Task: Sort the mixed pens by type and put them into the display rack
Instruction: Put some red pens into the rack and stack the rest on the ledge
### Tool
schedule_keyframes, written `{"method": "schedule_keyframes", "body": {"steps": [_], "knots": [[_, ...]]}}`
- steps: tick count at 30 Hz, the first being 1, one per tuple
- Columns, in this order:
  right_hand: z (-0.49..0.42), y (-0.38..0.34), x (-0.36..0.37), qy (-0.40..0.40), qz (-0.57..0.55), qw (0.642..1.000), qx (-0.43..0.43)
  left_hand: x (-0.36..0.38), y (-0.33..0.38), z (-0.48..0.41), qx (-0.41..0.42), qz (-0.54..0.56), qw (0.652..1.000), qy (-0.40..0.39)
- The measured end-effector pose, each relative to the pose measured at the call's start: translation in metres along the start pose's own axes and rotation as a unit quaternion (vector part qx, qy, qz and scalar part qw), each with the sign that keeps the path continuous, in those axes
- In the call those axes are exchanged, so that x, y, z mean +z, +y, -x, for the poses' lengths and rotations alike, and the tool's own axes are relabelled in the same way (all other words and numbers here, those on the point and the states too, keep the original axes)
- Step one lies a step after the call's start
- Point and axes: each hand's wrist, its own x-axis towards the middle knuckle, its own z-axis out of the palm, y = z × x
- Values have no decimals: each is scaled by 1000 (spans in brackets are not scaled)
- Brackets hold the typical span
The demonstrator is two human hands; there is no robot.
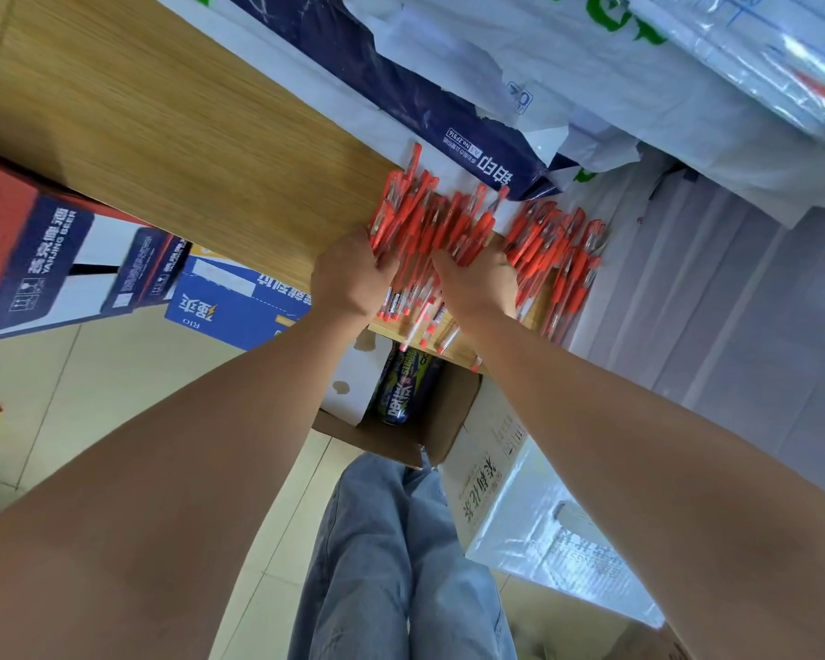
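Together the left hand (353, 273) and right hand (478, 284) clasp a bundle of red pens (427, 221) from either side. The fingers of both curl into the mass, so neither hand is open, though the fingertips are buried among the barrels. The bundle lies on the near edge of a wooden shelf (163, 116), caps pointing away from the person and several tail ends poking out over the edge between the wrists. Just beside the right hand, on its outer side, a second heap of red pens (560, 259) lies loose, touching the bundle. Beyond the pens sit a dark blue packet (391, 83) and white plastic bags (520, 54). Below the shelf an open cardboard box (444, 421) holds a can (401, 393). A beer carton (48, 259) and a blue carton (232, 304) stand to the left, and the person's jeans (391, 564) show underneath.
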Motion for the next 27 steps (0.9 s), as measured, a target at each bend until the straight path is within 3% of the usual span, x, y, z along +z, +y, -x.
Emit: {"method": "schedule_keyframes", "body": {"steps": [7,12,16,21,27], "knots": [[7,4,-7,6,-70,997,-9,-3,-6,4,-3,48,999,-7],[17,7,-16,-62,-117,991,-16,-9,-3,13,-8,104,995,-4],[31,6,-29,-89,-152,984,-32,-16,-1,22,-21,212,976,-39],[62,4,-61,-125,-162,977,-55,-32,13,42,-46,276,956,-83],[100,-5,-112,-149,-230,958,-80,-79,65,94,-5,299,945,-134]]}}
